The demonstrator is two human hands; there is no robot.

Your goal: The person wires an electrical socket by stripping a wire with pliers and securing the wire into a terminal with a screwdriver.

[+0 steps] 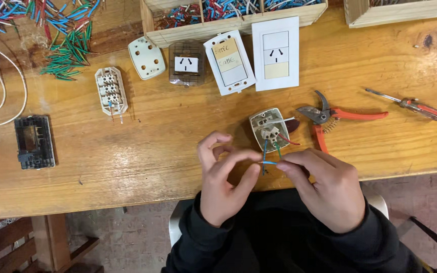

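A: Status?
B: I see left hand and right hand both pinched shut on a blue wire at the table edge; socket module just beyond, three wires attached, plate not fitted.
A: Labels?
B: White plate upper middle carries yellow and pale rectangular stickers; taller white plate beside it.

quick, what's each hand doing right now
left hand: fingers pinched shut on the blue wire
right hand: pinched shut on the same blue wire
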